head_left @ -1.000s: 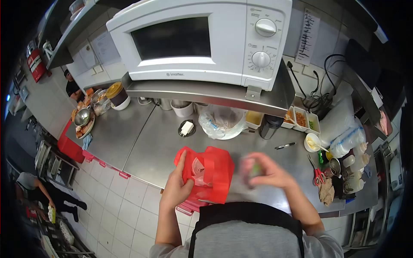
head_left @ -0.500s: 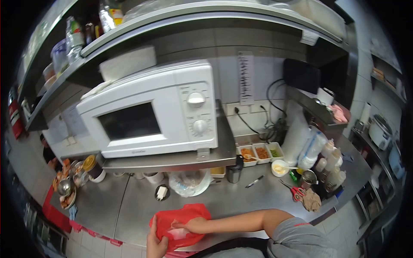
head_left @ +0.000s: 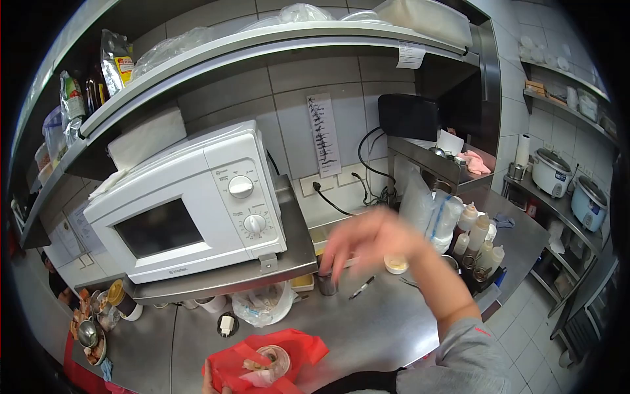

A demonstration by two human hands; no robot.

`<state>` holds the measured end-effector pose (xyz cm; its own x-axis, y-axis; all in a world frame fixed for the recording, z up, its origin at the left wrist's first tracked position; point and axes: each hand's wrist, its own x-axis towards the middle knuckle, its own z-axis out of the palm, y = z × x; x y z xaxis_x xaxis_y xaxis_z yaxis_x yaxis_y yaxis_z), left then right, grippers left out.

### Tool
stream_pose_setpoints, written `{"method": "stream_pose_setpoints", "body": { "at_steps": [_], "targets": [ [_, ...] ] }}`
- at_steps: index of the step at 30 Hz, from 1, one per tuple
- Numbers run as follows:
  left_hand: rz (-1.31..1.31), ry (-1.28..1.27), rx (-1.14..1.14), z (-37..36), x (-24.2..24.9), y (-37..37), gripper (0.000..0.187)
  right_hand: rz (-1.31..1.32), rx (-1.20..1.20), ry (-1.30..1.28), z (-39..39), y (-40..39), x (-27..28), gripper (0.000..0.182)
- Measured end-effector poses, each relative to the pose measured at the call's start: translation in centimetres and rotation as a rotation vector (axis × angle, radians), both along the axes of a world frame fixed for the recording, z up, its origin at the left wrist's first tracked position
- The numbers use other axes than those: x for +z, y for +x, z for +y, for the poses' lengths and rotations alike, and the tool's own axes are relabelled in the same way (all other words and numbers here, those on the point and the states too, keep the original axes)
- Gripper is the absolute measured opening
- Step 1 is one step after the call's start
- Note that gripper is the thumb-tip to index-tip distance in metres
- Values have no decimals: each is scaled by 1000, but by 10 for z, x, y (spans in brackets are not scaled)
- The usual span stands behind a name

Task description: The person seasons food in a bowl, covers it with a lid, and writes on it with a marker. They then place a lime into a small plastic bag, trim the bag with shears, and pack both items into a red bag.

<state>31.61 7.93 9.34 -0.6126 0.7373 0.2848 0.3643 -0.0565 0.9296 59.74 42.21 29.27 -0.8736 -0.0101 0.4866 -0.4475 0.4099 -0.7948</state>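
In the head view, my left hand point(head_left: 210, 382) grips the edge of a red plastic bag point(head_left: 226, 361) at the front of the steel counter, mostly cut off by the bottom edge. Inside the bag's mouth sit a round pale tub point(head_left: 283, 360) and a light-coloured packet point(head_left: 259, 377). My right hand point(head_left: 377, 240), smeared by motion, is raised over the counter with its fingers apart and pointing down. Its fingertips overlap a dark metal cup point(head_left: 327, 285) below. Behind the hand, the trays along the wall are largely hidden.
A white microwave point(head_left: 177, 203) stands on a raised shelf. Beneath it are a plastic-lined bowl point(head_left: 264, 307) and a small dark dish point(head_left: 227, 324). A marker point(head_left: 362, 287) and a white bowl point(head_left: 396, 264) lie rightward, near squeeze bottles point(head_left: 482, 246). Food containers point(head_left: 92, 331) crowd the left end.
My right hand has left the red bag and risen up and rightward over the back of the counter. A tub now shows in the bag. The view has shifted rightward.
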Motion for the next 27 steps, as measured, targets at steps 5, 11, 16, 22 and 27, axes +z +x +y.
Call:
{"method": "stream_pose_setpoints", "body": {
  "at_steps": [5,11,16,22,27],
  "targets": [
    [-17,-5,-6,3,4,11,71,854,-178,-720,170,27,103,35],
    [67,-26,77,6,-10,13,75,1112,-66,-618,220,44,150,25],
    [95,-116,155,4,-2,22,75,749,636,-493,84,-17,57,39],
    [164,-264,180,6,20,32,78,-115,137,366,-126,-146,-172,29],
    [204,-226,181,-5,9,20,79,-257,121,961,-143,-150,-250,25]
  ]
}}
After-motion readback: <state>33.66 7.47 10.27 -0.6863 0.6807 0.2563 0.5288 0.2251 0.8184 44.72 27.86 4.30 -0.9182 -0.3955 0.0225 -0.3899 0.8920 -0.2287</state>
